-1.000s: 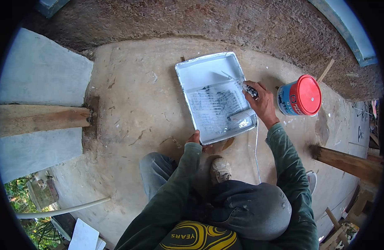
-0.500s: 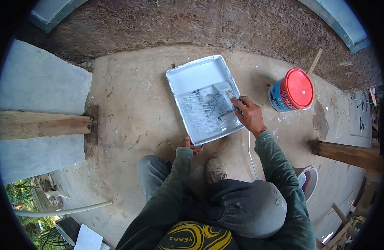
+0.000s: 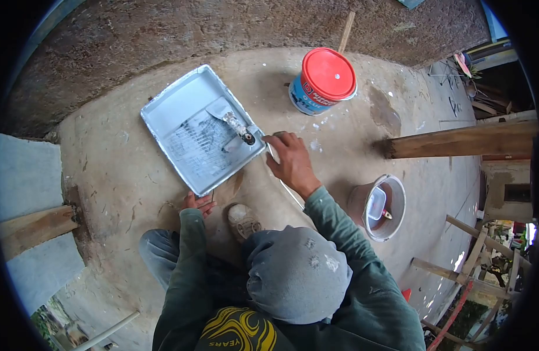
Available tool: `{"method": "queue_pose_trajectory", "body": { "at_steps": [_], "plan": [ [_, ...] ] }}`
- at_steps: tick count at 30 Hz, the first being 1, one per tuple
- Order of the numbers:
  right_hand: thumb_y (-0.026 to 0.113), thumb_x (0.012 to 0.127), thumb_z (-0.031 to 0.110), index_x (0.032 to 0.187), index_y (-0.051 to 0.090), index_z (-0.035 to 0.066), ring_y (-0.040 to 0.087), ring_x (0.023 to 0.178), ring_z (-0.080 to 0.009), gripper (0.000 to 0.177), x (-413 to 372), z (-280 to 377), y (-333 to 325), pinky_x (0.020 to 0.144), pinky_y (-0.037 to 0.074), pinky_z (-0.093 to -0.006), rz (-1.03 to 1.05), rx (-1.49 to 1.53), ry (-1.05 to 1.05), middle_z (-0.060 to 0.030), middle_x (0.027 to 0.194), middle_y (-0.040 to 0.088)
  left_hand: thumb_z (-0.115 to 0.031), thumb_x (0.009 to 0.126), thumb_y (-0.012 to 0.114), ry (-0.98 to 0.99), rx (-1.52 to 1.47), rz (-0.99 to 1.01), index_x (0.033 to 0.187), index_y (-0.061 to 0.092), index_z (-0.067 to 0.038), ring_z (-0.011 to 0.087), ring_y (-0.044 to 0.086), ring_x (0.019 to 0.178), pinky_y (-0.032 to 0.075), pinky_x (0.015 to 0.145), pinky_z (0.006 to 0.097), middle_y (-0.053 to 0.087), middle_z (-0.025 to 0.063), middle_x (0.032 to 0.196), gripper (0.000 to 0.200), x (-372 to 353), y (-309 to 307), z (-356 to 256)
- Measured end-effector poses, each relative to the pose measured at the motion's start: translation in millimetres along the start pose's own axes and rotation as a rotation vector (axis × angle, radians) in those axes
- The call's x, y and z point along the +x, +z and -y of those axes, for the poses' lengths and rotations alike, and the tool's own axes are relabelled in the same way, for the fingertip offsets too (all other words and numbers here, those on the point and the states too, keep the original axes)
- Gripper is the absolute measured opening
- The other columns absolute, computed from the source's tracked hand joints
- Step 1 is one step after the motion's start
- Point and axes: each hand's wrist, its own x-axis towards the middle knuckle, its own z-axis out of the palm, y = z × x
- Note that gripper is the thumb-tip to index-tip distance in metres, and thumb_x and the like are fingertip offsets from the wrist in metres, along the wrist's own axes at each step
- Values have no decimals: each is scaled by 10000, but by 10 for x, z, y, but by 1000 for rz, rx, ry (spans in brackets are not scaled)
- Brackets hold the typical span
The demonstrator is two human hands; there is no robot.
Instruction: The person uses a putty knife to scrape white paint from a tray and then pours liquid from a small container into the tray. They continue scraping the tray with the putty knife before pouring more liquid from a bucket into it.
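Observation:
The paint tray (image 3: 164, 143) lies tilted on the floor with pale paint in it. A paint-smeared scraper (image 3: 237, 126) rests inside, its blade toward the paint and its dark handle end near the right rim. My left hand (image 3: 199, 203) is at the tray's lower corner, fingers around it. My right hand (image 3: 293, 162) is beside the right corner, thumb and forefinger apart, near a thin white rod (image 3: 291, 193) that runs down toward my knee. Contact between the right fingertips and the rod is unclear.
A paint bucket with a red lid (image 3: 329, 75) stands beyond the tray, a wooden stick (image 3: 346, 32) behind it. Right of my knee is an open bucket (image 3: 363, 205) with a container and brush inside. Wooden posts (image 3: 456, 140) (image 3: 38, 230) stand at both sides.
The view has shifted right. My right hand has let go of the scraper, which now lies in the tray, and has moved out to the tray's right corner. My left hand stays at the lower corner.

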Motion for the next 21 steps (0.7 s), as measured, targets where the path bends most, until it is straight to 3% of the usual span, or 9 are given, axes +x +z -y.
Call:
{"method": "queue_pose_trajectory", "body": {
  "at_steps": [4,7,8,11,13,14,17,19,21],
  "plan": [
    [687,781,17,975,628,68,643,684,-221,209,-776,-355,-947,607,515,-313,-293,27,474,-108,852,606,-655,924,358,-14,20,-3,1391,332,-203,348,666,936,517,688,400,582,183,1218,650,-106,-44,-95],
    [639,833,130,907,586,55,643,778,-318,118,-1691,-1043,-1525,676,499,-398,-271,-451,752,-147,864,634,-677,910,370,11,28,-21,1385,347,-206,341,657,951,511,692,398,577,175,1227,669,-114,-26,-56],
    [637,831,185,919,582,60,631,826,-355,163,-1988,-1176,-1645,716,488,-431,-210,-464,908,-159,879,639,-677,910,370,10,32,-4,1385,347,-206,341,657,951,511,692,398,577,175,1227,669,-100,-14,-28],
    [684,796,298,921,600,59,632,900,-361,282,-2798,-1605,-1630,771,492,-457,-101,-602,1061,-166,931,664,-703,892,382,14,14,1,1385,350,-211,342,651,970,512,693,392,579,177,1221,697,-49,-10,39],
    [707,779,334,882,631,55,636,954,-350,307,-2998,-1619,-1572,814,500,-451,239,-581,1263,-171,949,678,-713,891,371,-19,24,31,1415,321,-250,339,653,961,511,702,395,583,174,1213,701,-27,-42,47],
    [707,779,334,882,631,55,636,954,-350,307,-3089,-1642,-1496,814,500,-451,238,-583,1267,-171,949,678,-713,891,371,-21,26,34,1415,321,-250,339,653,961,511,702,395,583,174,1213,701,-22,-84,47],
    [719,763,331,852,659,39,661,914,-352,311,-3258,-1767,-1283,789,525,-433,81,-379,1250,-189,901,688,-706,899,362,-20,43,64,1442,278,-296,336,653,963,511,711,394,586,174,1211,686,11,-241,67],
    [720,753,319,859,664,24,677,805,-365,318,-3277,-1815,-1183,714,539,-423,-110,0,1494,-203,838,688,-681,915,361,-65,-18,-20,1454,259,-335,336,658,950,513,698,394,590,175,1204,649,11,-288,69],
    [713,736,279,853,658,16,671,755,-371,294,-3319,-1857,-1124,687,539,-419,-153,25,1465,-210,812,682,-673,917,368,-69,-26,-26,1445,272,-335,337,662,932,514,687,393,598,174,1191,634,50,-305,70]
  ]
}}
